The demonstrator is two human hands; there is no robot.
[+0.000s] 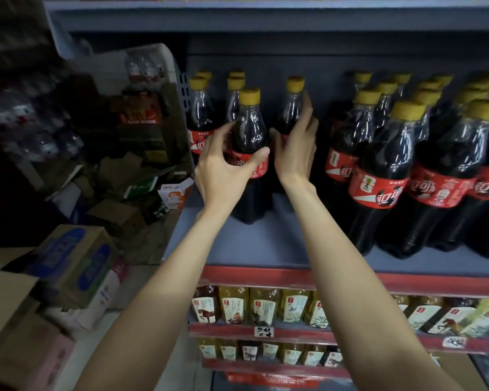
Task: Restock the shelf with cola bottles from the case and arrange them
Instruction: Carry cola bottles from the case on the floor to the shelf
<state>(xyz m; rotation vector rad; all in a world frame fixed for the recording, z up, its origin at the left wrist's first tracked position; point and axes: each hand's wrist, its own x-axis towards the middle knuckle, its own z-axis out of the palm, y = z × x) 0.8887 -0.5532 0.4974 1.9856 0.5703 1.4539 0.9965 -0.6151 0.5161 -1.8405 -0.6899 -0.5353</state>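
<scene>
Closest to the camera, two bare forearms reach up and forward from the bottom of the view. Under them, the lower shelves [266, 331] with red edge strips hold rows of small tea bottles [263, 306] with pale picture labels. Off to the left, on the floor, there's a pile of cardboard boxes [74, 263], one with blue print on it, and a mess of flattened cartons further back.

Moving up to the grey shelf [266, 249], the left hand [223, 170] is wrapped around a cola bottle [250, 131], thumb across the red label and fingers curled round the left side, so it's definitely gripping it. That bottle stands upright on the shelf, a little in front of the left group. The right hand [297, 145] is on a second cola bottle [292, 105] just beside and behind the first, fingers up along its right side and thumb at the front, holding it too.

Behind the left hand, a few more yellow-capped colas [199, 108] sit at the shelf's left end. To the right, past a bare gap, a packed block of cola bottles [401, 170] runs off the edge of the view, several rows deep.
</scene>
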